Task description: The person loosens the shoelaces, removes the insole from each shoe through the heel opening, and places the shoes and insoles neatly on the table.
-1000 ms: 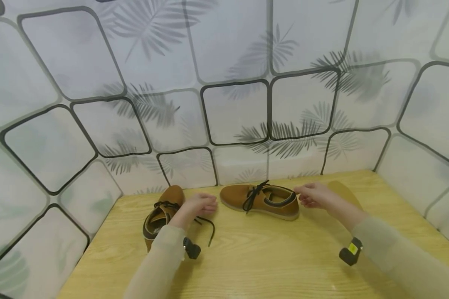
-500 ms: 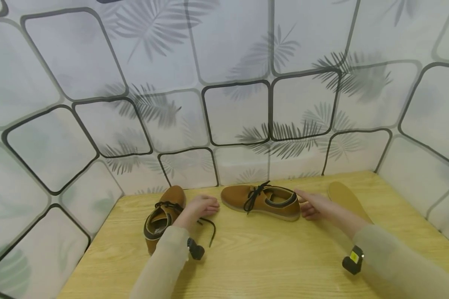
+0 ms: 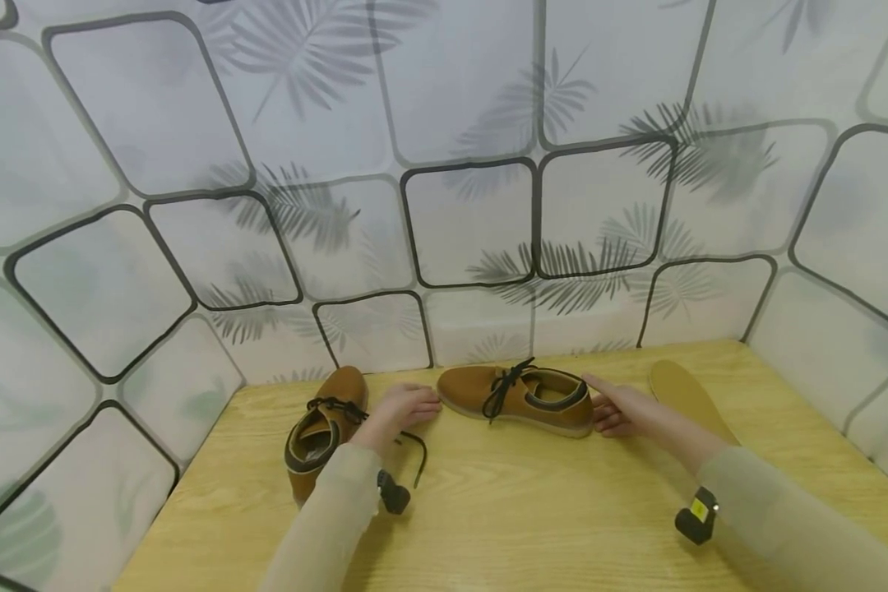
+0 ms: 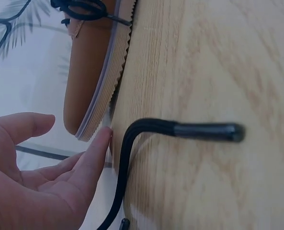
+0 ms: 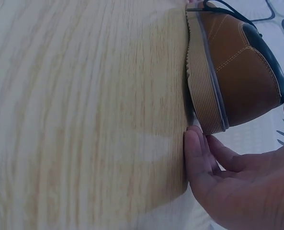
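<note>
A brown lace-up shoe [image 3: 514,401] with a black collar and black laces stands sideways on the wooden table, toe to the left. My right hand [image 3: 625,409] is at its heel, thumb up at the collar and fingers down by the sole; the right wrist view shows them round the heel [image 5: 247,86]. At the toe [image 4: 86,91], my left hand [image 3: 407,411] has fingers extended, fingertips right by the sole's front edge, thumb apart from the leather. Another brown shoe [image 3: 314,440] stands to the left, partly behind my left forearm, one lace [image 3: 422,460] trailing on the table.
A tan insole [image 3: 688,395] lies at the right, partly covered by my right forearm. Patterned white cloth [image 3: 466,222] closes the table [image 3: 503,510] in at the back and sides. Each wrist wears a small black camera [image 3: 696,518].
My left hand has moved right, up to the toe of the middle shoe. My right hand has settled slightly lower at the heel. Both shoes stay in place.
</note>
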Available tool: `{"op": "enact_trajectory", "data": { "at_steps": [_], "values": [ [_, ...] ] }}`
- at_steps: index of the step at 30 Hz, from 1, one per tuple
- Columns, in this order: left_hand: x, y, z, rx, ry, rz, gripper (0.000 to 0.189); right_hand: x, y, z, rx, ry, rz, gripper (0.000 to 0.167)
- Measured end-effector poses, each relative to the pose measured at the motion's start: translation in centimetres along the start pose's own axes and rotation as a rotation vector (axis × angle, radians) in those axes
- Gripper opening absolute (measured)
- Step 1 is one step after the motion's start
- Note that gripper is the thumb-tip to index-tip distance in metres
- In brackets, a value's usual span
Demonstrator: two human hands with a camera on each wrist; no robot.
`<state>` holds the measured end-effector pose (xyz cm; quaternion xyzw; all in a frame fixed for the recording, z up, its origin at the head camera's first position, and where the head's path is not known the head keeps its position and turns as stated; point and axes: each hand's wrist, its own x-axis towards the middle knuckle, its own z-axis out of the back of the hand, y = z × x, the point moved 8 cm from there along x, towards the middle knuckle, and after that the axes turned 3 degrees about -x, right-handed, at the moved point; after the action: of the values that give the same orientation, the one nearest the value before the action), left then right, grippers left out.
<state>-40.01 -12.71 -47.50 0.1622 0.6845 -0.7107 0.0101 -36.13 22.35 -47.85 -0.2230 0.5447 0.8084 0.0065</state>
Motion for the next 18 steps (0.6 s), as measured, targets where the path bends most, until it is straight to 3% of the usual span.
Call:
{"op": "enact_trajectory", "data": {
  "at_steps": [12,18],
  "values": [
    [-0.19,-0.13,-0.95,0.028,0.038,0.006,0.060,0.22,0.16,0.06,-0.042,-0.057,-0.010,0.096],
    [-0.15,-0.03,-0.85,0.014,0.019,0.025,0.059,0.42,-0.01,0.11,-0.022,-0.062,-0.009,0.097]
  ]
}}
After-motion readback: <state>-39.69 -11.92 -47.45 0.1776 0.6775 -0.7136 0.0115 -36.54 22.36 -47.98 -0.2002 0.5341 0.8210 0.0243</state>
